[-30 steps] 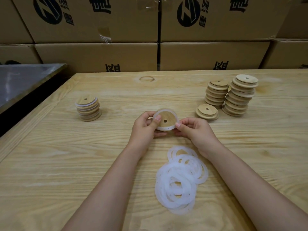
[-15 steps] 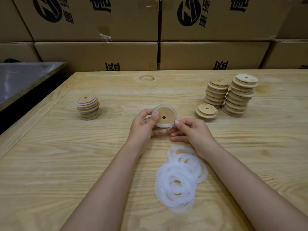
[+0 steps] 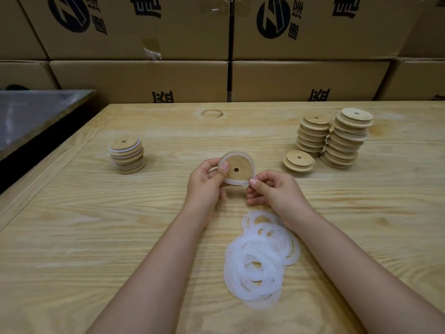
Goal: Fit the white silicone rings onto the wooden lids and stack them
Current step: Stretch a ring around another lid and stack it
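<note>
My left hand point(image 3: 206, 184) grips a round wooden lid point(image 3: 237, 168) with a small centre hole, tilted up above the table's middle, thumb on its face. A white silicone ring point(image 3: 237, 182) runs around the lid's rim. My right hand point(image 3: 272, 191) pinches that ring at the lid's lower right edge. A loose pile of white silicone rings point(image 3: 261, 259) lies on the table below my right wrist. At the left stands a short stack of lids with rings fitted point(image 3: 126, 155). At the right stand two tall stacks of bare lids point(image 3: 313, 135) point(image 3: 348, 138) and a low stack point(image 3: 299, 161).
The wooden table point(image 3: 96, 225) ends at the left beside a grey metal surface point(image 3: 31, 116). Cardboard boxes point(image 3: 216, 44) form a wall behind the table's far edge.
The lid has been turned and lifted slightly between my hands. My right fingers have shifted along the ring from the lid's right side to its lower right edge.
</note>
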`<state>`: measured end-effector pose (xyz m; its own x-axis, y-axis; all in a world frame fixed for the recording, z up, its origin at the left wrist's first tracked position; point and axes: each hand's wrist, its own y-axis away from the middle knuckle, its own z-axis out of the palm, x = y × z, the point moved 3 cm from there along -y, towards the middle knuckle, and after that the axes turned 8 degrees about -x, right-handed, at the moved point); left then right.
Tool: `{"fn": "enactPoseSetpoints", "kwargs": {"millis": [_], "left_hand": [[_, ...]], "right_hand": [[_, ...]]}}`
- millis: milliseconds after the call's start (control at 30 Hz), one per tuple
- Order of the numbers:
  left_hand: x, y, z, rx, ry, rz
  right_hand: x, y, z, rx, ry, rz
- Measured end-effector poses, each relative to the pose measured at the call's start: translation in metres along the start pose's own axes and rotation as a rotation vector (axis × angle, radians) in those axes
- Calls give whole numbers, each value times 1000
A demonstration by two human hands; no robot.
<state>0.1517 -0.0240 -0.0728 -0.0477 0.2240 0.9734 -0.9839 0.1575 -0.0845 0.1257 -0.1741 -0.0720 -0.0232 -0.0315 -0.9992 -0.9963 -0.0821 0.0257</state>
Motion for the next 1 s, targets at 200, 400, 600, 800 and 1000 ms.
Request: {"fn": "enactPoseSetpoints", "kwargs": {"millis": [200, 400, 600, 800, 1000], "left_hand": [[-1, -2, -1, 23, 60, -17], [0, 0, 7, -100, 27, -3], [-1, 2, 12, -192, -42, 33], [-2, 1, 9, -199, -48, 34], [-1, 0, 5, -119, 120, 11]], "right_hand": [[1, -2, 1, -17, 116, -1], [5, -2, 1, 49, -9, -2], [7, -2, 1, 127, -204, -6], [7, -2, 1, 115, -201, -1], [4, -1, 3, 48, -23, -28]]}}
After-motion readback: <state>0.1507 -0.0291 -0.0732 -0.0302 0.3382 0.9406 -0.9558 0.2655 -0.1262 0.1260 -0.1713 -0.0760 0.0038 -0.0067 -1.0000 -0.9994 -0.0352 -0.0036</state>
